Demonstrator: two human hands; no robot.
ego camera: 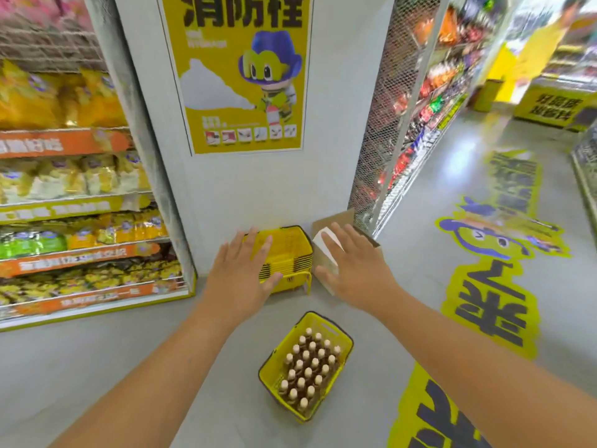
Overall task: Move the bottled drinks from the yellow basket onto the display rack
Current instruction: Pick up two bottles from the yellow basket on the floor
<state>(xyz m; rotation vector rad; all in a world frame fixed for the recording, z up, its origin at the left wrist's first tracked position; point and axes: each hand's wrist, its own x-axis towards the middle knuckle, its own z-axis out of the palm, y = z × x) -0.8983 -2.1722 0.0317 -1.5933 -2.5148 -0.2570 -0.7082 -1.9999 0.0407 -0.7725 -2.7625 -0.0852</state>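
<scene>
Head view, hands: the left hand [240,273] and the right hand [350,263] are both stretched forward with flat, spread fingers; they grasp nothing and hang in the air above the floor.
Head view, task basket: the yellow basket [342,337] stands on the grey floor [113,367] below the arms, probably set there so both hands are free to reach in.
Head view, bottles: the bottled drinks [308,370] stand upright in tight rows inside it, pale caps up; none is taken out yet.
Head view, other baskets: a stack of empty baskets [290,253] sits against the wall, beside a cardboard box [326,250], out of the walking path.
Head view, rack: the shelf rack [80,202] at the left carries snack bags; whether this is the display rack for the drinks, one cannot tell.
Head view, step: the task seems at its very start.
</scene>
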